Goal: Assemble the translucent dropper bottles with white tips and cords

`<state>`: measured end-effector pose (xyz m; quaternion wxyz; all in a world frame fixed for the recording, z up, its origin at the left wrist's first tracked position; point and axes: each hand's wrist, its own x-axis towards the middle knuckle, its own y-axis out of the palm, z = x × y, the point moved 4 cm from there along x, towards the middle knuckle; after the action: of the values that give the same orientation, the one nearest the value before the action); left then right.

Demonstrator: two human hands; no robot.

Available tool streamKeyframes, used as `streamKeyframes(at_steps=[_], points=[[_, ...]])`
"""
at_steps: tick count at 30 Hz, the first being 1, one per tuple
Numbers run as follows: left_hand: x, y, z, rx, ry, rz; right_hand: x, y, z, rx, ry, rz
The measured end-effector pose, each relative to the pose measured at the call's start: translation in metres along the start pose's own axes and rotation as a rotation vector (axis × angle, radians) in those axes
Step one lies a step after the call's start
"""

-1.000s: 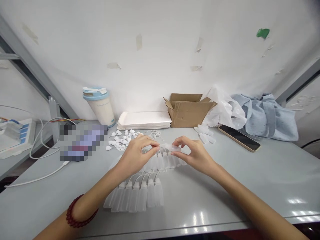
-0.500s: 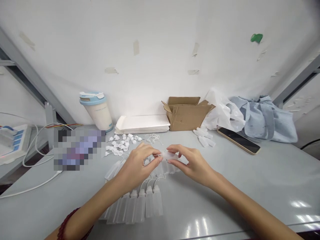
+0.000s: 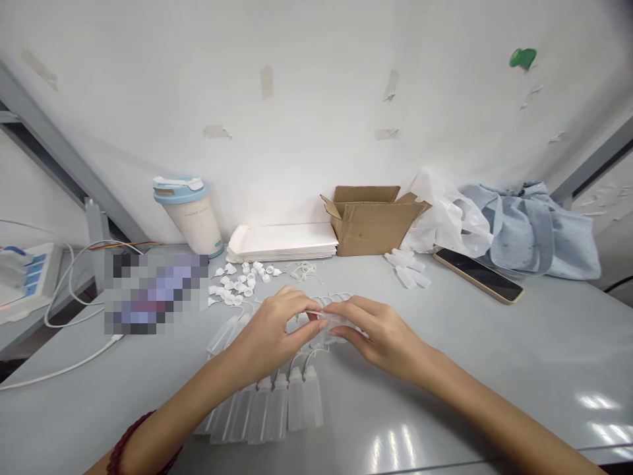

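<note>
Both hands meet over the middle of the grey table (image 3: 494, 369). My left hand (image 3: 277, 330) pinches one end of a small translucent plastic bottle (image 3: 330, 319), and my right hand (image 3: 380, 336) grips its other end with closed fingers. Just below the hands lies a row of several similar capped bottles (image 3: 277, 409), side by side. More bottles lie partly hidden under the hands. A scatter of small white caps (image 3: 237, 280) sits behind the left hand, with a few loose bottles (image 3: 408, 269) farther right.
Along the wall stand a lidded cup (image 3: 190, 211), a stack of white trays (image 3: 283, 242), an open cardboard box (image 3: 373, 219), a plastic bag (image 3: 448, 221) and blue cloth (image 3: 534, 227). A phone (image 3: 479, 275) lies at right. Cables (image 3: 64, 366) run at left.
The hands have drawn closer together and slightly nearer to me, still holding the small bottle between them. The camera view has shifted a little.
</note>
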<state>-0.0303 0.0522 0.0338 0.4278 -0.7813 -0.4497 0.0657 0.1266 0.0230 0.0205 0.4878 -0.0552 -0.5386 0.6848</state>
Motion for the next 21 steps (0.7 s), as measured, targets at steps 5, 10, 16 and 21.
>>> streamKeyframes(at_steps=[5, 10, 16, 21], points=[[0.000, 0.001, 0.000, -0.008, -0.013, 0.010, 0.000, 0.000, 0.000, 0.063, 0.000, -0.008], [0.003, -0.001, -0.001, -0.049, -0.060, -0.038, 0.003, -0.002, -0.002, 0.282, 0.147, -0.038], [0.000, -0.002, -0.007, -0.079, -0.013, -0.154, 0.005, 0.000, -0.008, 0.755, 0.493, -0.043], [-0.005, 0.001, -0.013, 0.070, 0.184, -0.300, 0.006, 0.004, -0.009, 1.052, 0.554, -0.015]])
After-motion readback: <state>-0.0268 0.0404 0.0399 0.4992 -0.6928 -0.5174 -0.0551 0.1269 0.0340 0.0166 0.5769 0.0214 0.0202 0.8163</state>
